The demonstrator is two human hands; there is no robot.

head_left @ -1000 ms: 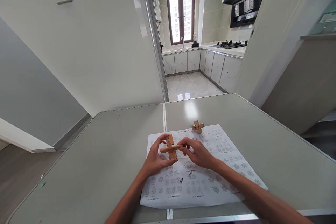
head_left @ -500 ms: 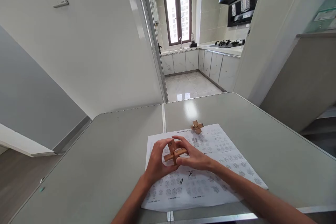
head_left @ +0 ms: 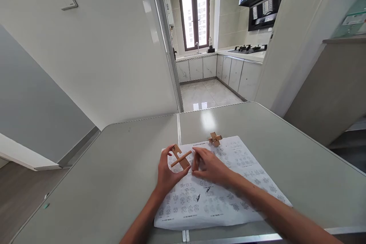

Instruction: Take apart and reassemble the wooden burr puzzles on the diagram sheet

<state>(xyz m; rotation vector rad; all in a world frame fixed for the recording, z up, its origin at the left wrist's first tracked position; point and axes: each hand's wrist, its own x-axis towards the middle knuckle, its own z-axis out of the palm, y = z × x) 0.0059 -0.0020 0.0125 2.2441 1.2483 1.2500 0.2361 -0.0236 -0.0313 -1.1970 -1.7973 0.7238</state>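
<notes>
My left hand [head_left: 167,173] grips two crossed wooden puzzle pieces [head_left: 183,162] between thumb and fingers. One is a flat, notched board with a dark mark near its upper end; the other passes through it, seen edge-on. Close to its right, my right hand [head_left: 211,167] pinches a separate wooden puzzle piece [head_left: 195,162], partly covered by the fingers. Both hands are above a printed sheet [head_left: 217,206] covered with small diagrams. At the sheet's far edge stands an assembled wooden cross [head_left: 215,139] with dark marks on it.
The sheet lies on a grey-green table [head_left: 128,183] with a metal-trimmed edge and a seam down its middle. A white wall panel [head_left: 122,53] rises behind the table's left side. Beyond the far edge, a doorway leads to a kitchen with white cabinets [head_left: 196,68].
The wooden cross between my hands has come apart. My right hand has drawn one piece away, while my left keeps the other two crossed pieces, tilted and farther left.
</notes>
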